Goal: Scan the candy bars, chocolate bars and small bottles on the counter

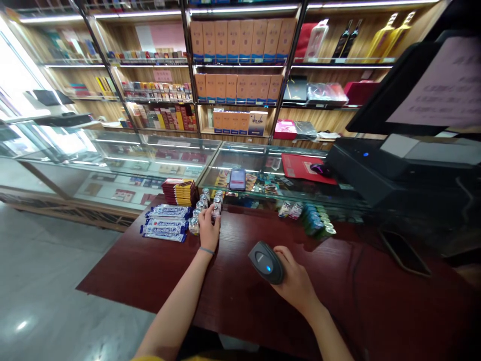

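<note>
My right hand (295,281) grips a dark barcode scanner (266,261) with a blue light on it, above the brown counter. At the left, my left hand (209,230) has its fingers closed around a small silver-topped container (217,204) at the near end of a row. Beside that hand stands another row of the same containers (194,224). Blue-and-white packets (165,223) lie in a stack to the left. Behind them are piled red and yellow boxes (179,192).
Two similar containers (290,209) and a group of green-and-blue cans (318,220) stand at the right. A phone (405,251) lies farther right, near the black register (394,170). A glass display case (259,165) borders the counter's far side, with a small screen device (237,179) on it.
</note>
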Tool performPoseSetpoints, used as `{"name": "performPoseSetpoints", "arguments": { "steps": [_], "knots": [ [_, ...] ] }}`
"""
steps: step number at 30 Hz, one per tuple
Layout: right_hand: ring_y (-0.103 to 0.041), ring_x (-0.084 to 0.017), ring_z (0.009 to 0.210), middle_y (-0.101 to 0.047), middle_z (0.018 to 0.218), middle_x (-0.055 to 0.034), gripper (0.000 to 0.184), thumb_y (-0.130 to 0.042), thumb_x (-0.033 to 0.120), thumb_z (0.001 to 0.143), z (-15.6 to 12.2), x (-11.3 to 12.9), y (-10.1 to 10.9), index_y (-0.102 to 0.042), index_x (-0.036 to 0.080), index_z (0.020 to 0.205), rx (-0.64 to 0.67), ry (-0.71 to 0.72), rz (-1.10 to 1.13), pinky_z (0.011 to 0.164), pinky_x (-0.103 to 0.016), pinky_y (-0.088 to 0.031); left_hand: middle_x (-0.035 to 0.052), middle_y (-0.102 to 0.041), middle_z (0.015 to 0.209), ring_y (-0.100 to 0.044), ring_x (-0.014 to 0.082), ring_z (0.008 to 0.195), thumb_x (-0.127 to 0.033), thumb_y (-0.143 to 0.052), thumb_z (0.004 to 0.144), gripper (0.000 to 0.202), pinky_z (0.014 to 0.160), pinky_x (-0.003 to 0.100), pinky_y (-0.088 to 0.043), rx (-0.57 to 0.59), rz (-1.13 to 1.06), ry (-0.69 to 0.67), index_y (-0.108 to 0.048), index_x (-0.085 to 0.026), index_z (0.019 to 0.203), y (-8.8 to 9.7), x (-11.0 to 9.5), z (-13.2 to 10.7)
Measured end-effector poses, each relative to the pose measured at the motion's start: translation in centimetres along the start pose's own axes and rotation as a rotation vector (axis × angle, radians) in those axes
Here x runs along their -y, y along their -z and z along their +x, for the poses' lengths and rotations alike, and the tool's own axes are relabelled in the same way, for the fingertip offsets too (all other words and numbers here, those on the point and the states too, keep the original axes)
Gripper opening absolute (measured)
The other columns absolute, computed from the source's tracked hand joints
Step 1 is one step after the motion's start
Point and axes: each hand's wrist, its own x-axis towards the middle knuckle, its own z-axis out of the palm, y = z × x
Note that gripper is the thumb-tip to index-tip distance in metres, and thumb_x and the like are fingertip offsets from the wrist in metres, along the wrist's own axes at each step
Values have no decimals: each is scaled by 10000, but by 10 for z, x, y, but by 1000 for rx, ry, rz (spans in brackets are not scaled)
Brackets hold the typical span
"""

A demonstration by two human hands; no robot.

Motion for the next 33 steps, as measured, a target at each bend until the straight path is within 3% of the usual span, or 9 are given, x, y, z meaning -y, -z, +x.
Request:
{"name": "performPoseSetpoints", "arguments": {
  "steps": [5,14,24,29,33],
  "knots": [
    [-706,-252,895,-577,1174,-103,372,-563,184,782,0,-2,2,-497,218,1146,-13,16,1,669,-334,-572,124,-496,1203,-519,262,1174,-154,-552,892,399,1036,436,-457,47,55,41,-567,-204,1288,-4,1,2],
    [-711,-249,892,-577,1193,-102,394,-568,200,789,-1,-9,2,-489,221,1175,-20,-7,14,673,-335,-577,136,-481,1237,-538,265,1180,-132,-528,896,409,1036,456,-471,90,66,43,-519,-187,1301,-9,-2,6],
    [-718,-231,846,-591,1194,-85,388,-560,195,781,-14,-19,17,-488,242,1160,-67,-68,-15,650,-312,-559,183,-411,1387,-415,312,1363,-170,-537,926,511,1131,519,-385,20,120,-162,-436,-184,1427,-7,0,1],
    [-719,-231,850,-587,1195,-86,402,-571,194,772,-26,-34,31,-488,239,1162,-99,-126,-21,673,-315,-563,175,-414,1415,-390,322,1394,-199,-570,928,437,1141,541,-367,-51,133,-356,-504,-208,1361,-10,-17,-7],
    [-721,-239,870,-591,1196,-86,368,-584,216,793,-36,-46,42,-508,241,1152,-154,-185,-28,658,-307,-555,141,-464,1354,-466,273,1316,-217,-560,941,445,1117,501,-411,170,21,-442,-484,-248,1378,-38,-49,-16]
  ]
}}
